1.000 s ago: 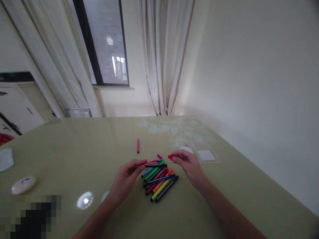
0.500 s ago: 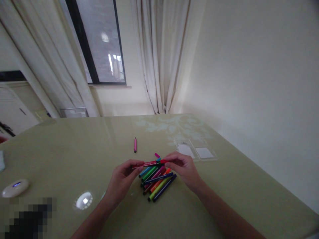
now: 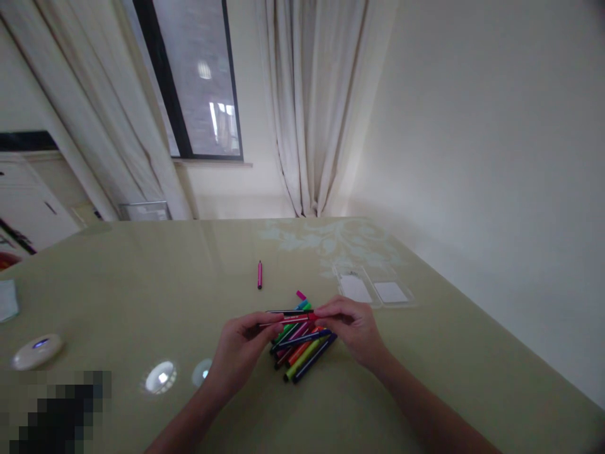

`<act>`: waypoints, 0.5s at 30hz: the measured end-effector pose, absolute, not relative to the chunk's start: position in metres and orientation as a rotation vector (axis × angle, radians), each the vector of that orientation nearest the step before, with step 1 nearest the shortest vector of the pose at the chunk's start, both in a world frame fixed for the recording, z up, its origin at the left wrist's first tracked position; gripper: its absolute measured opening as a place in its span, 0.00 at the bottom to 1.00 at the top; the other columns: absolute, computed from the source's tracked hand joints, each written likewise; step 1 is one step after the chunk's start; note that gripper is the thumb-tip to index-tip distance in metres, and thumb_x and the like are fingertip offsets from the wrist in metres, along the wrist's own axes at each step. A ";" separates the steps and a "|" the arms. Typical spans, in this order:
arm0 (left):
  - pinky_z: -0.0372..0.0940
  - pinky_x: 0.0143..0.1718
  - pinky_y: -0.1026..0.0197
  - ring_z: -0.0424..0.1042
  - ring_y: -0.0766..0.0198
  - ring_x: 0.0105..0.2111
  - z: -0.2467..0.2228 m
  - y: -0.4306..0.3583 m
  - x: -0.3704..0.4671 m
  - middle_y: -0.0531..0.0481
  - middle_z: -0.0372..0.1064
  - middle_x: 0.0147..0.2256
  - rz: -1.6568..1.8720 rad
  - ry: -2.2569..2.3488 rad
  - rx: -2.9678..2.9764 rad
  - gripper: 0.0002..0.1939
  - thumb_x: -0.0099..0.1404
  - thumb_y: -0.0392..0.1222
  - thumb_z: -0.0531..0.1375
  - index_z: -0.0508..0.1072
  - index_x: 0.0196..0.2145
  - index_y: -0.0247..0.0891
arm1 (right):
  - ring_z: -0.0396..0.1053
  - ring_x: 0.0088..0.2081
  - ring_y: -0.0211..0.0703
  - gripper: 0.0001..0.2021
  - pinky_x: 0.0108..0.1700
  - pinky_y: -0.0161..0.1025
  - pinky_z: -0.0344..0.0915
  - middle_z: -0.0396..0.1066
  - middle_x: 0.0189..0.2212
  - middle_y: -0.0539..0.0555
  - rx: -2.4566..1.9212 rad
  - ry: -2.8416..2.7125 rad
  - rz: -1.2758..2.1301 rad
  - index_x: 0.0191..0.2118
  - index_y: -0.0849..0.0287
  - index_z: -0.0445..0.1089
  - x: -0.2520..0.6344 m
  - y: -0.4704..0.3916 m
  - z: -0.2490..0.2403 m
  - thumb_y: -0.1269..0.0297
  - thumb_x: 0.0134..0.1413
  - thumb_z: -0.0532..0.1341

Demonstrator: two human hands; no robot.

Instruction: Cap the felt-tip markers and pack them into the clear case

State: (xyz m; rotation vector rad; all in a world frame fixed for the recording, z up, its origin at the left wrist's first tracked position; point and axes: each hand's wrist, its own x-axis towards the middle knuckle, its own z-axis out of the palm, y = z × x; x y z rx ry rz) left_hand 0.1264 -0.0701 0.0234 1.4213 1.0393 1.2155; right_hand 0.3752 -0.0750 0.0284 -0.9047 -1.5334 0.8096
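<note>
A red felt-tip marker (image 3: 293,320) lies level between my two hands, above a loose pile of markers. My left hand (image 3: 246,343) pinches its barrel end. At the other end, the thumb and fingers of my right hand (image 3: 352,328) close on the red cap. Just behind it shows a dark marker (image 3: 288,312); whether it is held too, I cannot tell. Below are several markers, among them a navy one (image 3: 314,359), a lime one (image 3: 302,359) and an orange one (image 3: 302,348). A loose pink cap (image 3: 301,294) rests behind the pile.
Farther back, an uncapped pink marker (image 3: 259,275) lies on the green table (image 3: 189,271). A clear plastic case (image 3: 411,296) with white inserts lies open at right. A white rounded device (image 3: 38,351) sits at left, near a pale blue item (image 3: 8,301). Beyond are curtains and a wall.
The red marker has tilted to nearly level and shifted slightly right with both hands. The dark marker now shows behind it rather than beneath. The view has turned a little.
</note>
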 end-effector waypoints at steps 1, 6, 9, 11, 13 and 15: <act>0.78 0.37 0.63 0.84 0.56 0.35 0.023 -0.071 0.127 0.46 0.85 0.37 1.222 1.035 1.422 0.10 0.57 0.46 0.72 0.86 0.36 0.40 | 0.79 0.33 0.43 0.06 0.35 0.37 0.75 0.81 0.32 0.54 -0.905 -1.535 0.804 0.38 0.50 0.85 0.375 -0.075 0.028 0.59 0.53 0.76; 0.79 0.36 0.64 0.84 0.57 0.34 0.021 -0.073 0.130 0.46 0.85 0.36 1.242 1.031 1.437 0.10 0.58 0.46 0.72 0.86 0.36 0.40 | 0.79 0.33 0.43 0.06 0.36 0.37 0.75 0.81 0.31 0.54 -0.902 -1.543 0.770 0.36 0.51 0.85 0.375 -0.075 0.027 0.59 0.52 0.76; 0.79 0.35 0.64 0.84 0.57 0.33 0.018 -0.074 0.131 0.47 0.85 0.35 1.270 1.032 1.449 0.09 0.58 0.45 0.72 0.86 0.36 0.40 | 0.79 0.32 0.43 0.05 0.35 0.37 0.75 0.81 0.31 0.54 -0.894 -1.542 0.787 0.36 0.52 0.85 0.374 -0.075 0.029 0.60 0.52 0.76; 0.79 0.35 0.64 0.84 0.57 0.32 0.017 -0.074 0.131 0.46 0.85 0.35 1.282 1.037 1.463 0.09 0.57 0.45 0.72 0.86 0.36 0.40 | 0.79 0.33 0.43 0.05 0.36 0.37 0.76 0.81 0.31 0.54 -0.892 -1.536 0.799 0.35 0.52 0.85 0.373 -0.076 0.030 0.61 0.52 0.76; 0.79 0.36 0.62 0.84 0.56 0.33 0.017 -0.074 0.130 0.46 0.85 0.36 1.292 1.030 1.480 0.10 0.58 0.46 0.72 0.86 0.36 0.40 | 0.79 0.33 0.44 0.05 0.37 0.38 0.76 0.81 0.31 0.54 -0.892 -1.528 0.815 0.35 0.52 0.85 0.372 -0.076 0.030 0.61 0.52 0.76; 0.80 0.37 0.61 0.84 0.55 0.34 0.017 -0.075 0.130 0.46 0.85 0.36 1.298 1.020 1.496 0.10 0.58 0.46 0.72 0.86 0.36 0.40 | 0.79 0.33 0.44 0.05 0.37 0.38 0.77 0.81 0.31 0.54 -0.888 -1.525 0.843 0.36 0.52 0.85 0.371 -0.077 0.031 0.61 0.52 0.76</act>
